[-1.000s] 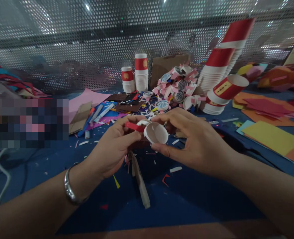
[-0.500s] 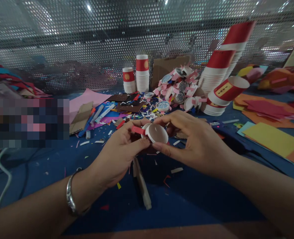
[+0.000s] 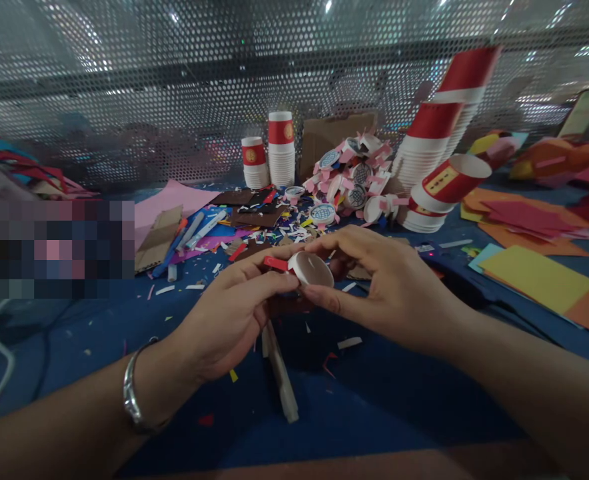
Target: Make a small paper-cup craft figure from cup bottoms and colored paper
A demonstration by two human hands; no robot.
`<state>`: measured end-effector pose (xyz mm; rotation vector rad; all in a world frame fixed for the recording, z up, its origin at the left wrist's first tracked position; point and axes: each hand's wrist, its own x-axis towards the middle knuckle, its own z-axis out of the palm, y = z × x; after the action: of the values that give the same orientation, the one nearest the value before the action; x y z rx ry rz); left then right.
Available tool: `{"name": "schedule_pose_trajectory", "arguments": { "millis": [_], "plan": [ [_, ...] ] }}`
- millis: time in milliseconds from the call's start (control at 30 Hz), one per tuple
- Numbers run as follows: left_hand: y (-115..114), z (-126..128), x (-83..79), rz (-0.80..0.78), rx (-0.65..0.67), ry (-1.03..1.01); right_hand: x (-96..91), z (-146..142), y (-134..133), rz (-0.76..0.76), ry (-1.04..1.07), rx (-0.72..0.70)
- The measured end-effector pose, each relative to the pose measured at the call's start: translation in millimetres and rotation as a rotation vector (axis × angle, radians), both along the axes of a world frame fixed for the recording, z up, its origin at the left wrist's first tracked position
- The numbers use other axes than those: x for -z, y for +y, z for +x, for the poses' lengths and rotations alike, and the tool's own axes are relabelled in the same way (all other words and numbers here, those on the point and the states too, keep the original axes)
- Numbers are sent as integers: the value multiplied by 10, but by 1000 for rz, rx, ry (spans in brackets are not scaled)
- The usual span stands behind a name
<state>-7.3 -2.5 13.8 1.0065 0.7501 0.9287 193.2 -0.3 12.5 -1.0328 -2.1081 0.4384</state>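
Observation:
A small white cut-off paper cup bottom (image 3: 312,269), its hollow side tilted toward me, is held between my two hands above the table. A red paper strip (image 3: 276,264) sticks out from its left side. My left hand (image 3: 232,310) is closed on the left edge and the strip, thumb in front. My right hand (image 3: 394,287) grips the right edge, with its thumb at the lower rim and its fingers curled over the top. Fingers partly hide the far side of the piece. Below the hands, a pale pen-like stick (image 3: 282,380) lies on the blue table.
Behind the hands is a pile of round white pieces with pink tabs (image 3: 357,177). Stacks of red-and-white paper cups (image 3: 281,150) stand at the back, with leaning stacks (image 3: 432,133) to the right. Coloured paper (image 3: 539,277), markers (image 3: 190,230) and paper scraps (image 3: 299,230) lie around.
Both hands keep their hold on the cup bottom. A second white edge that showed behind it is no longer visible. The whole view has shifted slightly.

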Motion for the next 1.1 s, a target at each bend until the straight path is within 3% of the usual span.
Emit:
{"name": "schedule_pose_trajectory", "arguments": {
  "millis": [367,633,1100],
  "plan": [
    [-2,-10,-58,-21,39,1,-5,4,-20,-75,45,-20],
    [-15,-14,-41,-31,-46,15,-16,-10,-56,-135,91,-51],
    [14,-12,-3,-12,-78,32,-4,-39,-107,-36,103,-48]
  ]
}}
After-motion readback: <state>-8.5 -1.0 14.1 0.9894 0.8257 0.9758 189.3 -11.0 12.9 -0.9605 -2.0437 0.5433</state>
